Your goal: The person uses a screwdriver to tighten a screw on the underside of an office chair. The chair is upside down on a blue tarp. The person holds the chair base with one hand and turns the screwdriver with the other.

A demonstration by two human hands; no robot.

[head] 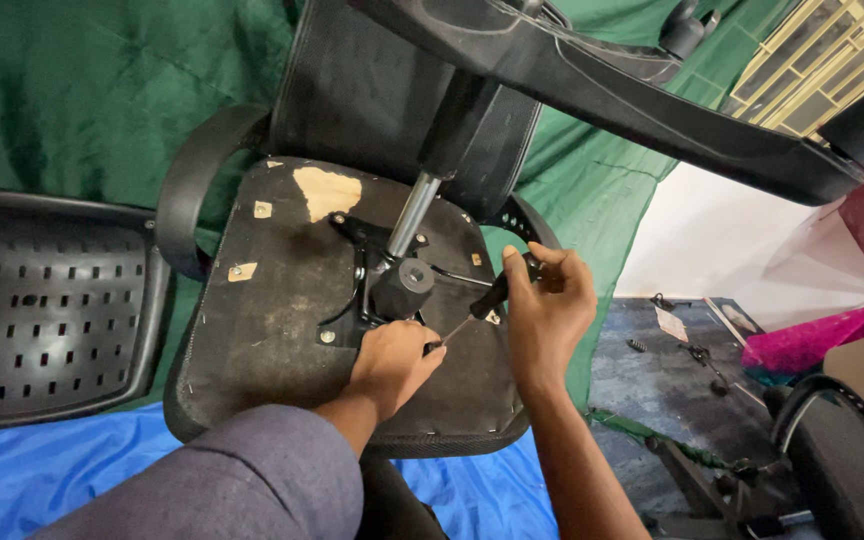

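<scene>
An office chair lies upside down, the black underside of its seat (282, 310) facing me. A black metal mechanism plate (372, 265) with a round knob (404, 285) and a chrome gas cylinder (412, 215) sits at the seat's middle. My right hand (547, 305) grips the black handle of a screwdriver (497, 292), its thin shaft slanting down to the left. My left hand (392, 362) rests on the seat underside at the screwdriver's tip, fingers curled around the shaft end beside the plate.
The chair's star base (602, 90) with castors reaches overhead to the right. A black perforated plastic panel (42, 310) lies at left. Blue sheet (42, 470) and green cloth (92, 90) cover the ground. Small hardware (697, 352) and a pink object (832, 335) lie at right.
</scene>
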